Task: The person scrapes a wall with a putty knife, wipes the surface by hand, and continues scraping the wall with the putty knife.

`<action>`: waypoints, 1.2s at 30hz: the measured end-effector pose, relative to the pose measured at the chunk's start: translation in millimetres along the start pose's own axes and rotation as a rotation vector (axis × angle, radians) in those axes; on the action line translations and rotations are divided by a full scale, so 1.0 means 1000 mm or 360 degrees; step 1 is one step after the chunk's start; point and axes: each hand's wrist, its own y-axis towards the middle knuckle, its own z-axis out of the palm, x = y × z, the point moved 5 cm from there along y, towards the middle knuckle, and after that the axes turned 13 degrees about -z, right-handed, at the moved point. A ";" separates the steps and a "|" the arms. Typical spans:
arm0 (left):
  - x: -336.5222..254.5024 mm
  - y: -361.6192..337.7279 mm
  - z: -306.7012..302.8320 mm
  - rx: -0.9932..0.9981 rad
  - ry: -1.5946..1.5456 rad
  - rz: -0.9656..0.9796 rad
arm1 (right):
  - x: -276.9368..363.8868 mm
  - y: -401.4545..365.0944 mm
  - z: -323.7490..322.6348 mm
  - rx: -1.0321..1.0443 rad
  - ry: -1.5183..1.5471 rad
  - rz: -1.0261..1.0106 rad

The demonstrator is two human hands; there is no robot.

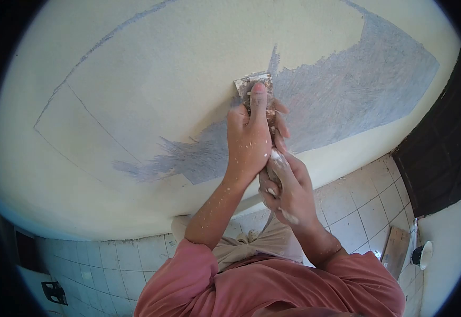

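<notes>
A worn, paint-spattered putty knife (266, 108) is held in both hands, its blade against the cream wall (161, 68). My left hand (249, 140) is closed around the blade part, with the thumb pressed along its face and fingertips showing past the right side. Lower down, my right hand (291, 187) is wrapped around the handle, which is mostly hidden. White specks and smears mark both hands. To the right of the blade spreads a rough grey-blue patch (346, 95) on the wall, and a ragged grey streak (204, 156) lies to the left.
Thin curved lines run across the wall's left side. White floor tiles (352, 222) lie below. At right are a dark panel (439, 142), a wooden board (396, 251) and a small bucket (425, 255). A black object (54, 292) is at lower left.
</notes>
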 end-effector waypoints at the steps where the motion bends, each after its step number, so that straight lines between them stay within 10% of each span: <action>1: -0.003 -0.002 0.004 0.0025 0.0001 -0.0025 | 0.010 -0.004 0.006 -0.0016 -0.0027 -0.0005; 36: 0.060 -0.033 -0.055 -0.0160 -0.0139 -0.0296 | -0.072 -0.039 -0.007 -0.0062 -0.0030 0.0245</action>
